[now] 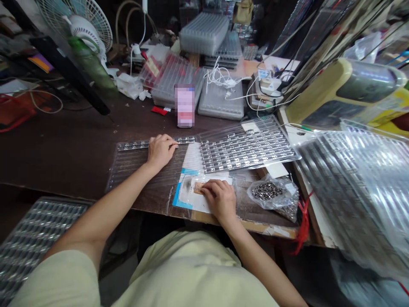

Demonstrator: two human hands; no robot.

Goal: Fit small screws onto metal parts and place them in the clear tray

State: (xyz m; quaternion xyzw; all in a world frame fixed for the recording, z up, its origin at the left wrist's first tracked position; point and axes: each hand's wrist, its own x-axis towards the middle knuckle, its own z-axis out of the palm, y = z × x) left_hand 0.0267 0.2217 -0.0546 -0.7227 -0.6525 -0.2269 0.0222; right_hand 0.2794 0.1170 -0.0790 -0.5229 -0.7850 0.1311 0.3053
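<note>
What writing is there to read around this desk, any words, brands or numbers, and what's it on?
None that I can read.
Phone: screen blurred out.
Red packet: too small to read any print.
Pale slip on the filled tray: no legible writing.
Tan piece at the right hand: any marks too small.

- I have open tabletop (pixel 57 157) left of the ribbed tray (pixel 134 168) under my left hand (pixel 161 150).
- Farther back, the phone (pixel 184 106) and clear plastic trays (pixel 220 104) block me.
- A dark bar (pixel 72 76) slants over the table's back left.
- Right of my right hand (pixel 221 197), a bag of metal pieces (pixel 267 191) obstructs; stacked trays (pixel 354 192) wall off the side beyond.
</note>
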